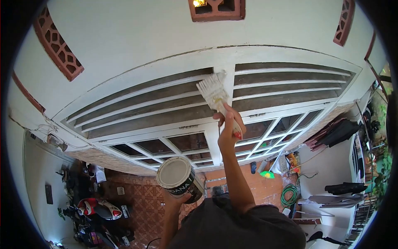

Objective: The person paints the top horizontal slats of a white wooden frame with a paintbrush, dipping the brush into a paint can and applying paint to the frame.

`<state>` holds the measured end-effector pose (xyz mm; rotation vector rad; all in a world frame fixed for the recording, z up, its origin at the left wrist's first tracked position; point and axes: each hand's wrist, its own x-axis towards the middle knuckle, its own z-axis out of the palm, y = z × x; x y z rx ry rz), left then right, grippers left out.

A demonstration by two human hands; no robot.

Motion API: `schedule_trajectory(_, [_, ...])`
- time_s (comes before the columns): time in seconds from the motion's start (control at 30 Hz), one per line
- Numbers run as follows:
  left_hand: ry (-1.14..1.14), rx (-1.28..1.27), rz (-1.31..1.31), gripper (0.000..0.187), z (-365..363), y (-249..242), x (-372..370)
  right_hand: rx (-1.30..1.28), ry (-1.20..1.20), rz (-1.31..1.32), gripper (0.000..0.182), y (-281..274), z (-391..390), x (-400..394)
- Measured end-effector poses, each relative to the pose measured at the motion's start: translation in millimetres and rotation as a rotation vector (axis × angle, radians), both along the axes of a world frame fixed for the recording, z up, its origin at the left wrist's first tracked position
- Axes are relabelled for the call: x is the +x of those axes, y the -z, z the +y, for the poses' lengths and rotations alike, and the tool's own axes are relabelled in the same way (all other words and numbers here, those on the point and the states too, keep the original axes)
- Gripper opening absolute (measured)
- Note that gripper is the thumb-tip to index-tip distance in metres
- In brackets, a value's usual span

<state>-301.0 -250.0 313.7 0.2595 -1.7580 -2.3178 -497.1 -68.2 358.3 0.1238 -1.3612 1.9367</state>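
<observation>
My right hand point(228, 126) is closed round the handle of a paintbrush point(214, 90), raised in front of the window frame. White paint coats the wide bristles, which overlap the upright post point(224, 74) between the two louvred vents. Lower down, my left hand point(175, 198) grips a paint can point(191, 189) from below and the side. The can has a dark label with pale letters, and light paint shows inside its round, smeared rim. White slats point(145, 106) run across the vent left of the brush, and similar slats point(286, 81) lie to its right.
White-framed window panes point(190, 143) sit below the vents. Far below, motorcycles point(99, 209) stand on the tiled floor point(145, 207) at left. A coiled green hose point(289, 195) and a green broom head point(267, 174) lie at right. Dark clothes point(342, 130) hang at the right side.
</observation>
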Motion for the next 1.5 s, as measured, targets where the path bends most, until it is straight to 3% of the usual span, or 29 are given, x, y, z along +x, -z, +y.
schedule_trajectory(0.2, [0.014, -0.039, 0.029, 0.096, 1, -4, -1, -0.206, 0.062, -0.2, 0.031, 44, -3, -5])
schedule_trajectory(0.3, [-0.021, -0.057, 0.036, 0.101, -3, 10, 0, -0.111, 0.036, -0.255, 0.033, 68, -4, 26])
schedule_trajectory(0.47, [0.033, -0.08, -0.019, 0.106, -10, 16, 1, -0.115, 0.123, -0.081, 0.038, 14, -9, 14])
schedule_trajectory(0.6, [0.07, -0.066, -0.046, 0.104, -10, 13, -1, -0.146, 0.159, -0.132, 0.039, -3, -8, -11])
schedule_trajectory(0.67, [0.053, -0.094, -0.026, 0.103, -10, 10, -2, -0.148, 0.176, -0.183, 0.038, 15, -8, -12])
schedule_trajectory(0.8, [0.048, -0.068, -0.008, 0.104, -8, 8, -3, -0.151, 0.178, -0.342, 0.036, 108, 0, 12])
schedule_trajectory(0.9, [0.056, -0.063, -0.029, 0.104, -12, 15, -1, -0.195, 0.162, -0.367, 0.036, 120, 0, 27])
schedule_trajectory(1.07, [0.076, -0.181, -0.008, 0.105, -19, 19, -1, -0.193, 0.081, -0.152, 0.035, 34, -6, 25])
schedule_trajectory(1.17, [0.04, -0.094, -0.025, 0.107, -13, 22, 4, -0.126, 0.111, -0.174, 0.035, 32, -5, 5])
schedule_trajectory(1.37, [0.081, -0.12, -0.024, 0.109, -22, 23, 10, -0.233, 0.173, -0.373, 0.032, 177, -7, 28])
schedule_trajectory(1.5, [0.106, -0.117, -0.076, 0.111, -22, 15, 14, -0.207, 0.144, -0.43, 0.033, 181, 0, 45])
